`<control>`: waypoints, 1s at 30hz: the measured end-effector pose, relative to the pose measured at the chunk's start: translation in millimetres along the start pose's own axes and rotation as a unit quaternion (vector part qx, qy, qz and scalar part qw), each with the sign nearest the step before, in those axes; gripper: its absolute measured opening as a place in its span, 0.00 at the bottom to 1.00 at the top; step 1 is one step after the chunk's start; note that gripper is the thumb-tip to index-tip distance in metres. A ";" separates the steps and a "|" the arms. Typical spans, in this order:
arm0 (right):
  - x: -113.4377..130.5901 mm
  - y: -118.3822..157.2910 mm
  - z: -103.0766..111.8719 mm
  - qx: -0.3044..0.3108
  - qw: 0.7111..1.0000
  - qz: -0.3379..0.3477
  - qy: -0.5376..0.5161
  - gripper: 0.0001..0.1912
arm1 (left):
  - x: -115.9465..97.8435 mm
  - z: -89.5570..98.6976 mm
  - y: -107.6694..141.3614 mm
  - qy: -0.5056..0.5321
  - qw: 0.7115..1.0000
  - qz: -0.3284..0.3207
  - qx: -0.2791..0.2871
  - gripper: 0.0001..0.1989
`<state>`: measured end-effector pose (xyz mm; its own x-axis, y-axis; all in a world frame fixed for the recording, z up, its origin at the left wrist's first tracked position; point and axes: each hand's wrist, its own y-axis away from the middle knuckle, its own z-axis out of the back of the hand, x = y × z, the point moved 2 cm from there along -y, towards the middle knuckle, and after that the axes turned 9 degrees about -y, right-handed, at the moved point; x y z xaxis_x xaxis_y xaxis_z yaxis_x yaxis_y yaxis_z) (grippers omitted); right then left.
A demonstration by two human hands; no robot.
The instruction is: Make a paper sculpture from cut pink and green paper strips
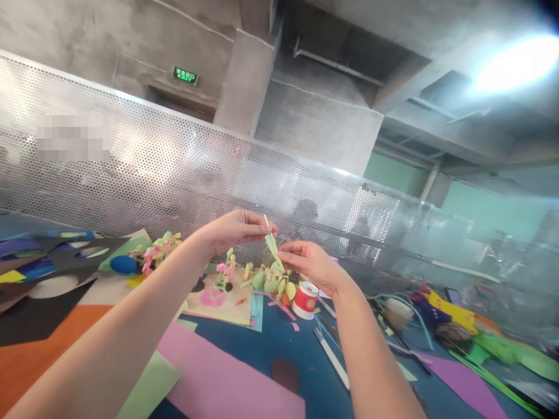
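Note:
A light green paper strip (271, 244) is held up above the table, in front of the perforated metal screen. My left hand (242, 227) pinches its upper end between thumb and fingers. At the strip's lower end, my right hand (308, 262) has thumb and fingers closed on it. Below the hands stands a red and white paper cup (305, 301). Just left of the cup are green and yellow paper leaves (273, 279). Pink and green paper flowers (223, 273) stand on a cream sheet (218, 305) farther left.
Pink paper (236, 372), orange paper (56, 343) and black paper (26, 320) cover the left and front of the blue table (218, 337). A purple sheet (467, 384) and yellow and green cutouts (449, 311) lie at the right. The perforated metal screen (144, 151) runs along the back.

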<state>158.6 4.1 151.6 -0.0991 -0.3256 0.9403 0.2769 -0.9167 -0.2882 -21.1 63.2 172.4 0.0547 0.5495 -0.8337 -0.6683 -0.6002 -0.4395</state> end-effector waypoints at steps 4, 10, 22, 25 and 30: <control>1.1 -0.8 -1.0 -0.015 1.000 0.008 0.014 0.12 | -1.9 -1.3 0.3 0.002 1.000 -0.009 0.009 0.06; 4.5 -0.5 -4.3 -0.034 0.999 0.015 0.035 0.14 | -2.7 -4.3 0.6 0.052 0.998 -0.004 0.037 0.09; 8.0 -0.7 -10.1 -0.048 0.998 0.025 0.042 0.17 | 0.3 -2.9 -0.7 0.045 0.999 0.006 -0.010 0.06; 6.3 -0.5 -8.9 -0.042 0.998 0.027 0.036 0.16 | 0.2 -3.1 0.0 0.044 0.999 0.004 0.005 0.06; 2.5 -0.9 -4.0 -0.021 0.999 0.036 0.004 0.14 | -1.2 -6.3 -0.7 0.116 0.992 -0.001 0.043 0.10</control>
<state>154.3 3.2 153.5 -0.0876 -0.3918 0.9159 0.2424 -0.9002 -0.3619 -16.0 59.3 171.6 0.2191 0.3957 -0.8919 -0.7279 -0.5424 -0.4195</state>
